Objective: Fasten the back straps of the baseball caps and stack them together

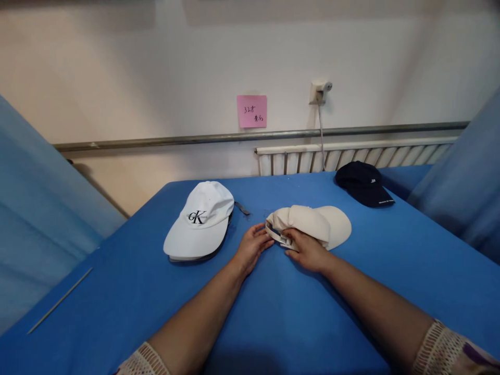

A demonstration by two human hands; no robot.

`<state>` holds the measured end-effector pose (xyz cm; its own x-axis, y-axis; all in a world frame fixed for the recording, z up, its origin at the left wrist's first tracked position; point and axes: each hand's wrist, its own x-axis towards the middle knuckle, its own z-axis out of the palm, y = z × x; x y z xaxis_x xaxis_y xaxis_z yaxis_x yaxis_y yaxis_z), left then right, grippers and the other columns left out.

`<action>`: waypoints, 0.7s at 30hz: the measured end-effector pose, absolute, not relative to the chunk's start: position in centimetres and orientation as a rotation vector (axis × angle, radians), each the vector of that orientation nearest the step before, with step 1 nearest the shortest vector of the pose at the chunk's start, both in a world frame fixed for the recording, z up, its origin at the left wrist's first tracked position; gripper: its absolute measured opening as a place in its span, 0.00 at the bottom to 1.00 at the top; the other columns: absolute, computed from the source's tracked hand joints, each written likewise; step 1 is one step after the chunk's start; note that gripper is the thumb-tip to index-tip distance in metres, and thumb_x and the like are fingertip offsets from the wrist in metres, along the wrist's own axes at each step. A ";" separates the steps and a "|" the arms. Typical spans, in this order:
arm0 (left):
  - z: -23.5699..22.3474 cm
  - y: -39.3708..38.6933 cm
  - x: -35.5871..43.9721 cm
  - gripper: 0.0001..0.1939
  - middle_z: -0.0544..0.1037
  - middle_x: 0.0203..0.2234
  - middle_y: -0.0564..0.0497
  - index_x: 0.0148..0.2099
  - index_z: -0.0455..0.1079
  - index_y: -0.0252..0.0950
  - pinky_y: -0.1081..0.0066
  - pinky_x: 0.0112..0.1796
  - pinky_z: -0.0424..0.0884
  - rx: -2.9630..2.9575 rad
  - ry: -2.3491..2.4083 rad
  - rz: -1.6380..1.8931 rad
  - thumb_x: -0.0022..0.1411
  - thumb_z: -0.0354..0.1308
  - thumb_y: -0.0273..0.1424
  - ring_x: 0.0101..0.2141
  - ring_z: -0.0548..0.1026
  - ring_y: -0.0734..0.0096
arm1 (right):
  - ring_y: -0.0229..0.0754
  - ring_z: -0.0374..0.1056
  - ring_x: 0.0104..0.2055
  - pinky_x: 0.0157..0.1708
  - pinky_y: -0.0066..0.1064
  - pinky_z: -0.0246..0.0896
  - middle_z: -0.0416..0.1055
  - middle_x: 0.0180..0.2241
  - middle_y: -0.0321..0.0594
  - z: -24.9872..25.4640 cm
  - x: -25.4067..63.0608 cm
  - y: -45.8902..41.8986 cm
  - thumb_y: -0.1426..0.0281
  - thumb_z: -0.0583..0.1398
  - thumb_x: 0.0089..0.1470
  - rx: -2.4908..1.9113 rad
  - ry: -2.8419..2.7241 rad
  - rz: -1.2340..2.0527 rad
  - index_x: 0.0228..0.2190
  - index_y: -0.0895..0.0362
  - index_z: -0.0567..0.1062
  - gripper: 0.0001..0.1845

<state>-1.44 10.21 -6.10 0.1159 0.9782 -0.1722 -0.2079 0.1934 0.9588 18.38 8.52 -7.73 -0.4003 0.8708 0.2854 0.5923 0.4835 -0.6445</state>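
Where the white cap [213, 203] bears its print: large black letters, a K after what looks like a C or G, crossed by a line of text too small to read.
Pink note [252, 111]: handwriting on the wall that begins with 32; the rest is unclear.
Navy cap [357, 176]: a small white mark on the front and white lettering along the brim, both illegible at this size.
Blue tabletop [250, 317]: white cap on the left with a dark edge beneath it, navy cap at the far right, thin stick [60, 301] near the left edge.
Wall: pale, crossed by a metal rail [175, 140], with a radiator [344, 158] below and a socket [314, 94] above; blue curtains [35, 208] hang on both sides.
Beige cap [308, 221]: between the other two, brim to the right, back strap to the left.
Right hand [310, 253]: narrowed, thumb and fingers holding the strap by its buckle.
Left hand [251, 251]: fingers together, lightly bent, tips at the strap's left end; whether they grip it, I cannot tell.
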 end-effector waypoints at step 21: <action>-5.1 9.4 1.2 0.09 0.70 0.43 0.47 0.39 0.71 0.39 0.58 0.49 0.62 2.490 1.261 0.562 0.54 0.56 0.25 0.48 0.64 0.58 | 0.47 0.63 0.56 0.57 0.44 0.56 0.68 0.51 0.45 -7.6 18.3 8.4 0.79 0.58 0.46 -1.066 -2.083 0.710 0.53 0.56 0.64 0.30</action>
<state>1.20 9.38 -5.05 0.5396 0.8155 0.2095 0.7008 -0.5729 0.4250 18.29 8.39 -7.55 -0.4311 0.8426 0.3227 0.4698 0.5150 -0.7170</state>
